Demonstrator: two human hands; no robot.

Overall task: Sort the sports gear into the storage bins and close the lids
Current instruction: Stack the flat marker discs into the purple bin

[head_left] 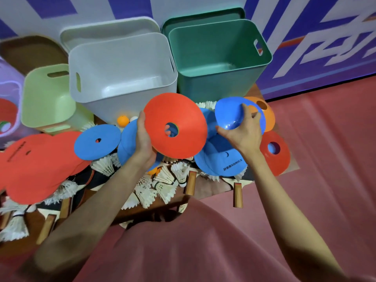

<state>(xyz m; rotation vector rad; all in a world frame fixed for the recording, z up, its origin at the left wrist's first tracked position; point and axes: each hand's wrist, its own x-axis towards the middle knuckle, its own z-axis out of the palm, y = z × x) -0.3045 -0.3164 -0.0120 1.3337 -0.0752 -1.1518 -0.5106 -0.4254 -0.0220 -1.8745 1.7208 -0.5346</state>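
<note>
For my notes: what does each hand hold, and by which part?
Left hand holds the red disc cone by its rim; right hand holds a blue disc cone by its rim.

Back wall (317,37): white with bold purple-blue angular shapes, one thin orange stripe (293,40) at right. Wall base meets floor in a dark line, slanting up to the right. Floor (325,139): dull red-pink, smooth, faint seams. Counter (205,192): brown wood, small, right edge showing against the floor. Light even, slightly dim, soft shadows.
</note>
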